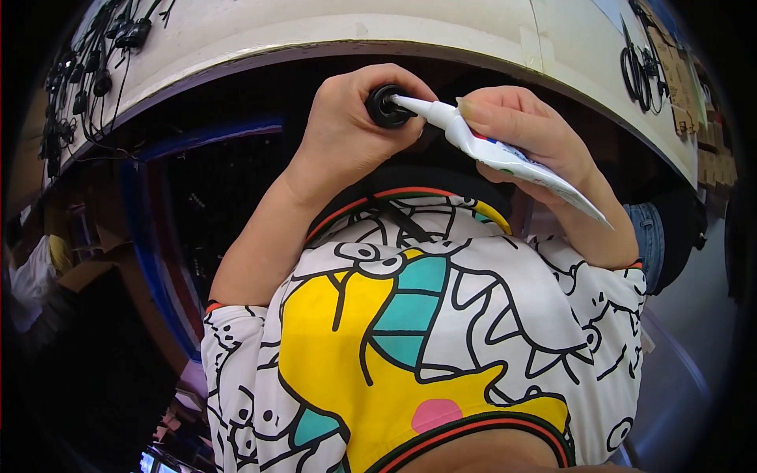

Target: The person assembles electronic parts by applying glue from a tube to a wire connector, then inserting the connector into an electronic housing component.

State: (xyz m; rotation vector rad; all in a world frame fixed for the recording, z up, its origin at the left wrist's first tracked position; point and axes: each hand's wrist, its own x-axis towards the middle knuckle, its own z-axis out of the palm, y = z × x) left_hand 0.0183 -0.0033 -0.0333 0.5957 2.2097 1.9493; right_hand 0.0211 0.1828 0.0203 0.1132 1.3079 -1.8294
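Looking down, I see my left hand (pixel 347 130) wrapped tight around a small round black plastic part (pixel 386 106). My right hand (pixel 524 130) squeezes a soft white tube (pixel 493 150), its tip touching that part. Both sit just under the curved edge of a pale white table (pixel 331 31). Black cables (pixel 95 71) lie on it. The room below looks dark.

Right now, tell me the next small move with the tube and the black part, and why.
Probably squeeze the white tube gently: its nozzle tip already meets the small black round part pinched in the left hand, and the right hand has a grip around the tube's body.
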